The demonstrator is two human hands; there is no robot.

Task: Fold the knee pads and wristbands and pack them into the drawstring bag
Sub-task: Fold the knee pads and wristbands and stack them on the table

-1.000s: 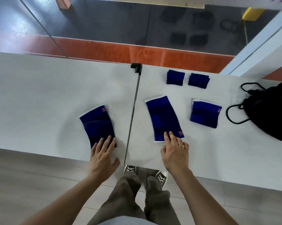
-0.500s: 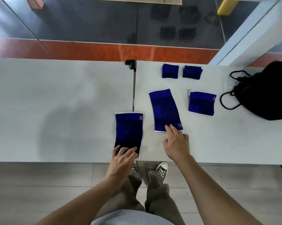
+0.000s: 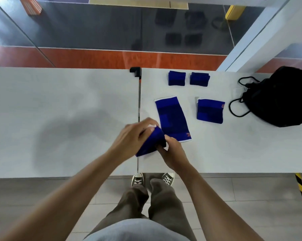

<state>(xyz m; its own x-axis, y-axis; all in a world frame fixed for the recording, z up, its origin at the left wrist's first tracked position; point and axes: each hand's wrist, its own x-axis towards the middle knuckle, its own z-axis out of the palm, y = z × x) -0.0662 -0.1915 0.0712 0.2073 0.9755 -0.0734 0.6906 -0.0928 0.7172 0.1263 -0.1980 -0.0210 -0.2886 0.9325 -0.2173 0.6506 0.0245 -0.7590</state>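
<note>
Over the seam between the two white halves of the table, the left hand and right hand both grip a blue knee pad, bent over itself between them. Just beside it a second knee pad lies flat, with a folded one further right. Two small blue wristbands sit near the far edge, and the black drawstring bag rests at the right.

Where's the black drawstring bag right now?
In the head view the black fabric drawstring bag lies at the far right of the white table, cords trailing left, just right of the folded blue knee pad.
</note>
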